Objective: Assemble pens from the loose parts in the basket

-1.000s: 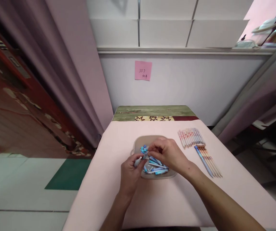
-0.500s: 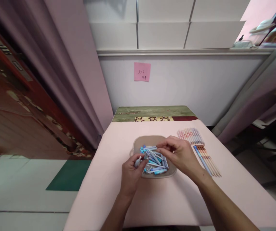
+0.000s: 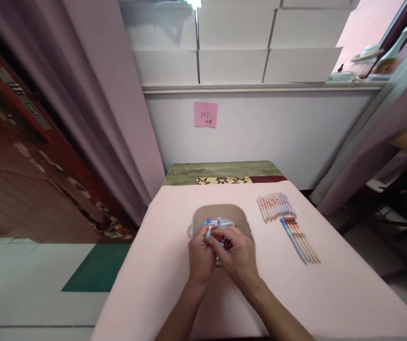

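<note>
Both my hands meet over the near part of a beige basket on the pink-covered table. My left hand is closed on a small pale pen part with a white tip. Its fingers touch those of my right hand, which is closed around a light blue-grey pen piece standing upright between the hands. Blue and white pen parts lie in the basket, mostly hidden under my fingers.
Right of the basket lies a row of assembled pens. Nearer me is a second group, a blue pen beside several beige-and-brown pens. A pink note is on the wall behind the table.
My right hand has moved left and down to meet my left hand and now holds a pen piece. The camera view has shifted slightly.
</note>
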`<control>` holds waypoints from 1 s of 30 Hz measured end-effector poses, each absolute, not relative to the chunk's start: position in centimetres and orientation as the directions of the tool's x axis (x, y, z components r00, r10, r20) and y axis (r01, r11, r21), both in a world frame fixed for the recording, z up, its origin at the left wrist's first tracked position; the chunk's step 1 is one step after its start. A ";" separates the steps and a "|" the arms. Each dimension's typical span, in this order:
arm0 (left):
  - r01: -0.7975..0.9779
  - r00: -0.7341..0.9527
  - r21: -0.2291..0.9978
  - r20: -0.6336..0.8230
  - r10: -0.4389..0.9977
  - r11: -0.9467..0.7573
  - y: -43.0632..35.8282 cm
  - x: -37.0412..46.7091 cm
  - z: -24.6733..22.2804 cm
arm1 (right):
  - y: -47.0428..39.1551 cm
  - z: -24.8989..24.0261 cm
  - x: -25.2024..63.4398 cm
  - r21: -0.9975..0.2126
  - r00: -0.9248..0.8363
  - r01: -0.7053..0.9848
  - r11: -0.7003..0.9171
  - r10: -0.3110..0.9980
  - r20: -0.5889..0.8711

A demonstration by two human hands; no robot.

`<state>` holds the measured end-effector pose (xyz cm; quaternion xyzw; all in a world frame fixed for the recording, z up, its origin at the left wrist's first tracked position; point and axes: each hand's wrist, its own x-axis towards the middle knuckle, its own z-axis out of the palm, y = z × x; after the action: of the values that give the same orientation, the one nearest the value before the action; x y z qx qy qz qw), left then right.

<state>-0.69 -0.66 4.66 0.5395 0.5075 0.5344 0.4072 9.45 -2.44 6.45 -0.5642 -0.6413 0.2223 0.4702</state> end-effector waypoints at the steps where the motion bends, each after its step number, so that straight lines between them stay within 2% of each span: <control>1: 0.106 -0.085 0.982 0.166 0.982 -0.157 -0.8 -0.5 4.7 | -2.5 6.4 9.5 -0.818 0.072 0.510 0.266 0.935 0.348; 6: 0.044 -0.035 0.986 0.159 0.987 -0.158 -1.2 0.6 4.8 | -2.8 6.3 9.9 -0.855 0.080 0.450 0.258 0.942 0.326; 9: -0.008 0.011 0.991 0.137 0.991 -0.137 -1.0 0.9 4.4 | -2.8 6.8 10.7 -0.888 0.177 0.361 0.283 0.915 0.363; 12: -0.103 0.056 0.990 0.097 0.994 -0.091 -0.5 0.8 3.6 | -2.7 7.5 12.4 -0.940 0.296 0.212 0.267 0.899 0.322; 14: -0.149 0.060 0.987 0.069 0.996 -0.060 -0.1 0.6 3.3 | -2.4 7.7 13.8 -0.954 0.297 0.173 0.247 0.910 0.289; 17: -0.166 0.059 0.985 0.046 0.997 -0.036 0.3 0.4 3.3 | -2.0 7.5 15.6 -0.937 0.217 0.270 0.221 0.934 0.283; 21: -0.086 0.089 0.992 0.101 0.991 -0.093 0.5 0.0 3.8 | -1.9 7.3 16.7 -0.887 0.100 0.402 0.226 0.952 0.288; 30: 0.002 0.157 0.994 0.112 0.981 -0.114 0.3 -0.4 4.8 | -1.9 8.3 18.0 -0.708 0.064 0.654 0.267 0.913 0.404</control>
<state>-0.35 0.33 4.83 0.5680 0.4328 0.4839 0.5059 18.01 -1.86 8.25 -0.5866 -0.6675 0.1494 0.4336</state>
